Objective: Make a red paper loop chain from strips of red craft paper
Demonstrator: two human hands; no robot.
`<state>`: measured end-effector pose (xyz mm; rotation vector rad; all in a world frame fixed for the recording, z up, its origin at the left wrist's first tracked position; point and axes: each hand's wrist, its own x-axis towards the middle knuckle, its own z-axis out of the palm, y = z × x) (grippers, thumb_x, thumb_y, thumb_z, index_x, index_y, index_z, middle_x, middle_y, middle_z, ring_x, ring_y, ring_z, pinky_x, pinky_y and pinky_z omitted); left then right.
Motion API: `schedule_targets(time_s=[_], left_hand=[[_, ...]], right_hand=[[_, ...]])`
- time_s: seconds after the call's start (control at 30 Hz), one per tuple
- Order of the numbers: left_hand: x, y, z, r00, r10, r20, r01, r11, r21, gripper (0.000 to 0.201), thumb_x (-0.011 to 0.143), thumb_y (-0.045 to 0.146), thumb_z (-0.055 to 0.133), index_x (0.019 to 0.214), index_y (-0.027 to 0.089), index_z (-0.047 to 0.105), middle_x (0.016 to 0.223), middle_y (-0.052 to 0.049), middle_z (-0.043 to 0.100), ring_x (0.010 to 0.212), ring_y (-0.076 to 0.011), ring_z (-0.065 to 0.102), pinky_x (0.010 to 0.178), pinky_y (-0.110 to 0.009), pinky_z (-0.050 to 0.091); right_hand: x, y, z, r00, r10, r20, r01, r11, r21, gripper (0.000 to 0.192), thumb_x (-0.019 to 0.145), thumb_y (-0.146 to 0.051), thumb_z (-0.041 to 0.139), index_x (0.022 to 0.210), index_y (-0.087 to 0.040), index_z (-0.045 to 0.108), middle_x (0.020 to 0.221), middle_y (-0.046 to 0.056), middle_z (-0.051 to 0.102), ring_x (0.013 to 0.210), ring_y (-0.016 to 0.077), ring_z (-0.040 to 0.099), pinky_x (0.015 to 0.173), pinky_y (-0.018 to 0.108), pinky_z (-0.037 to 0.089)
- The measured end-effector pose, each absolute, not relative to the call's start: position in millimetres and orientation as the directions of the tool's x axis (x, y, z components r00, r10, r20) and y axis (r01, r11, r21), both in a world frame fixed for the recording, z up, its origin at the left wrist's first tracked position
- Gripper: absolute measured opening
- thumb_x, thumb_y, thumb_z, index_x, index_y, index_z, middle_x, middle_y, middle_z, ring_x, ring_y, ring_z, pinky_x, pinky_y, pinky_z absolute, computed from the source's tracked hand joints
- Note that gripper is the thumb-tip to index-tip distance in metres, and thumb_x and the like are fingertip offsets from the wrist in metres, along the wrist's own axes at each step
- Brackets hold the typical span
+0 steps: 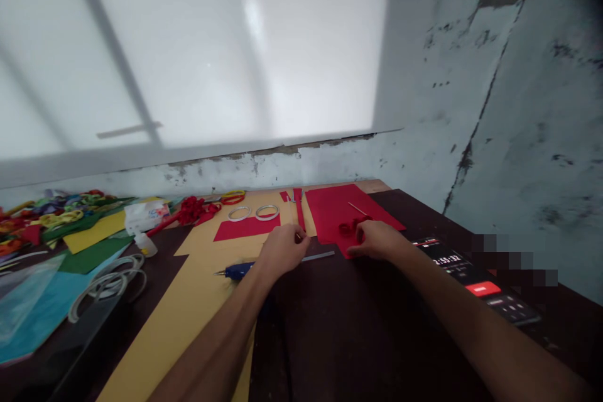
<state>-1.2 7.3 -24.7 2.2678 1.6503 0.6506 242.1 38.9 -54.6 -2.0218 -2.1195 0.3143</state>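
My left hand is over the dark table, its fingers curled together; whatever they may pinch is too small to make out. Close by lie a blue glue gun, partly behind my left forearm, and a pale glue stick. On the near edge of the red sheet, my right hand has thumb and fingers apart, beside small curled red pieces. The fingertips seem to touch these pieces. A thin pale stick rests on the sheet just beyond.
Two silver tape rings, scissors and a red ribbon flower lie at the back. Left are a small glue bottle, coiled white cable and coloured sheets. A phone lies beside my right forearm. The wall bounds the table.
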Motion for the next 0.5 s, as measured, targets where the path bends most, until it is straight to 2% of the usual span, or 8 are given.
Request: schedule_targets(time_s=[0.3,0.4,0.5], left_hand=[[-1.7,6.5,-23.9,0.252,0.945,0.211,0.837,-0.322,0.442,0.023,0.084,0.033,0.053,0.078,0.019,0.071,0.075,-0.006,0.071,0.070,-0.0186,0.060,0.061,-0.028,0.034],[-2.9,7.2,-24.4,0.261,0.939,0.224,0.830,-0.337,0.446,0.024,0.085,0.035,0.053,0.078,0.019,0.071,0.075,-0.007,0.071,0.071,-0.0192,0.061,0.061,-0.028,0.034],[-3.6,7.9,-24.2,0.250,0.942,0.224,0.821,-0.329,0.467,0.024,0.085,0.035,0.054,0.080,0.019,0.071,0.075,-0.007,0.071,0.070,-0.0195,0.061,0.061,-0.028,0.035]], right_hand=[[242.6,38.5,-48.1,-0.079,0.997,-0.018,0.944,0.069,-0.323,0.016,0.069,-0.036,0.072,0.079,-0.023,0.074,0.089,0.008,0.074,0.085,0.0259,0.067,0.063,0.030,0.039],[240.6,37.8,-42.2,-0.121,0.993,0.002,0.902,0.111,-0.416,0.020,0.073,-0.040,0.068,0.077,-0.022,0.076,0.083,0.007,0.074,0.080,0.0239,0.067,0.062,0.029,0.039],[237.6,37.0,-35.7,-0.211,0.975,0.061,0.786,0.207,-0.582,0.030,0.078,-0.046,0.064,0.075,-0.018,0.075,0.077,0.007,0.073,0.075,0.0228,0.066,0.063,0.030,0.041]])
